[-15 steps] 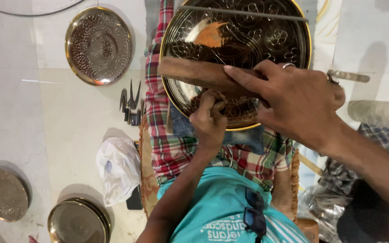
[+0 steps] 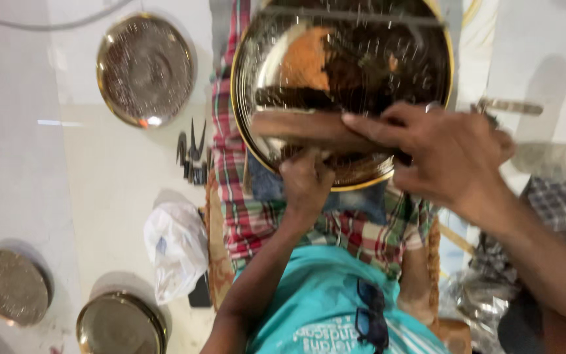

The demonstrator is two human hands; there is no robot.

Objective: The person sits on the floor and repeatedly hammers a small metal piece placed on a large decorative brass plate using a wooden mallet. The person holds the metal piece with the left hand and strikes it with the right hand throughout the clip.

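Observation:
A large engraved brass plate [image 2: 355, 52] rests on my lap, over a plaid cloth [image 2: 257, 223]. My right hand [image 2: 447, 154] grips a wooden block [image 2: 296, 128] and holds it level across the lower part of the plate. My left hand [image 2: 306, 180] is a closed fist at the plate's near rim, just under the block. It seems to be closed around a small tool that is mostly hidden. The picture is blurred by motion.
On the pale floor to the left lie another patterned brass plate [image 2: 145, 69], several small dark hand tools [image 2: 191, 157], a white plastic bag [image 2: 178, 246] and two smaller round plates [image 2: 13, 285] [image 2: 119, 324]. A metal tool [image 2: 509, 105] lies at the right. Sunglasses [image 2: 369, 311] hang on my teal shirt.
My right hand and the wooden block have dropped slightly toward the left fist. The view has become blurred.

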